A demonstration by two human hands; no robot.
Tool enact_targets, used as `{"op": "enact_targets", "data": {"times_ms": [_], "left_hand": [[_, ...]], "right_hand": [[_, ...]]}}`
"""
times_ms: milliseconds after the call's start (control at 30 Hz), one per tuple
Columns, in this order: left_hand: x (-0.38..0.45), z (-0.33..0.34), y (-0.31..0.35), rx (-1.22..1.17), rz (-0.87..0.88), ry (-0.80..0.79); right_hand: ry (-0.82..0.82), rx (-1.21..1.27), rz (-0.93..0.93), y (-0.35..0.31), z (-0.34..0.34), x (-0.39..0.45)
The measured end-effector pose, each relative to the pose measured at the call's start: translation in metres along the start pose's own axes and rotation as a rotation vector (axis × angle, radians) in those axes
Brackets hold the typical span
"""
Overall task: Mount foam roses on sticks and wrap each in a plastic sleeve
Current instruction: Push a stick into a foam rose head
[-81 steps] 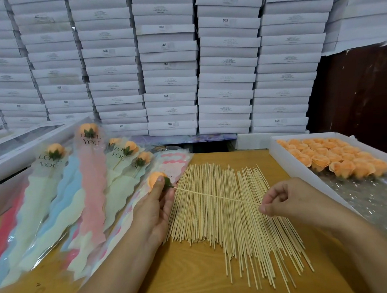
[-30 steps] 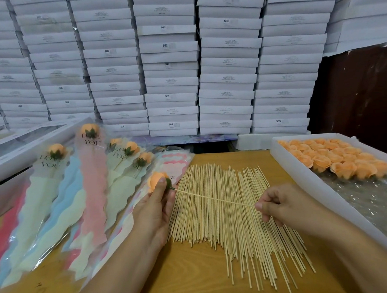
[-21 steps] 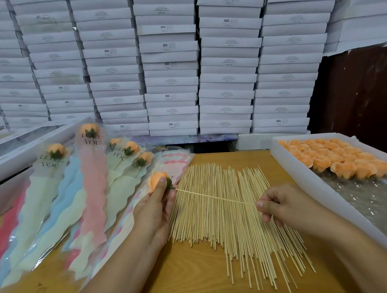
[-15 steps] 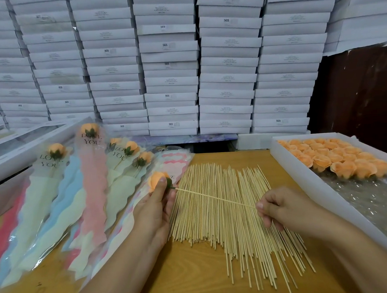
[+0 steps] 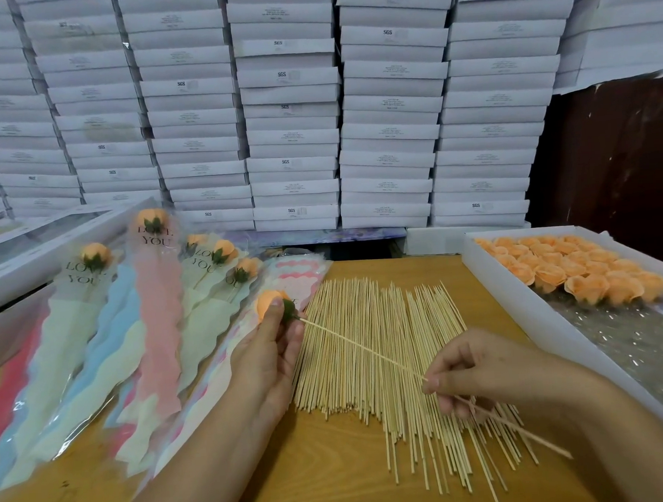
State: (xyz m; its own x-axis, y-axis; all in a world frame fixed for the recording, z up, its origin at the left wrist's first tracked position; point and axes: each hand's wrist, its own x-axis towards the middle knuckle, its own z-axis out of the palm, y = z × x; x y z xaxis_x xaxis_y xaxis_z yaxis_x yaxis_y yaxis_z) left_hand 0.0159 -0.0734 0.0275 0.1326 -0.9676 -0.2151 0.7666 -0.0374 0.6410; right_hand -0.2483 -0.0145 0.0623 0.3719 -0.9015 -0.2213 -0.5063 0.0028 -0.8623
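Over the stick pile (image 5: 380,368), two hands hold one rose (image 5: 266,303).

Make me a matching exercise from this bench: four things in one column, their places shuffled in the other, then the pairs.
1. single stick
2. loose roses
3. wrapped roses
4. white boxes

A. stacked at the back
B. lying on the left of the table
C. in the tray on the right
D. held between both hands

Pairs: 1-D, 2-C, 3-B, 4-A
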Motion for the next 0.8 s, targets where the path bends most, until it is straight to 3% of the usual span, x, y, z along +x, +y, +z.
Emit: {"op": "enact_targets", "data": {"times_ms": [100, 233, 533, 633, 800], "left_hand": [[0.0, 0.0, -0.002, 0.014, -0.038, -0.036], [-0.001, 0.002, -0.005, 0.019, -0.061, -0.063], [-0.009, 0.004, -0.006, 0.185, -0.058, -0.132], [-0.015, 0.005, -0.008, 0.672, 0.087, -0.128], [-0.017, 0.007, 0.001, 1.641, 0.709, -0.083]], "right_hand": [[-0.149, 0.024, -0.011, -0.003, 0.0, -0.003], [-0.229, 0.075, 0.019, -0.001, 0.003, -0.002], [-0.112, 0.294, -0.051, -0.001, 0.004, 0.0], [-0.042, 0.401, -0.071, -0.002, 0.002, 0.001], [0.06, 0.514, -0.087, 0.002, -0.001, 0.005]]}}
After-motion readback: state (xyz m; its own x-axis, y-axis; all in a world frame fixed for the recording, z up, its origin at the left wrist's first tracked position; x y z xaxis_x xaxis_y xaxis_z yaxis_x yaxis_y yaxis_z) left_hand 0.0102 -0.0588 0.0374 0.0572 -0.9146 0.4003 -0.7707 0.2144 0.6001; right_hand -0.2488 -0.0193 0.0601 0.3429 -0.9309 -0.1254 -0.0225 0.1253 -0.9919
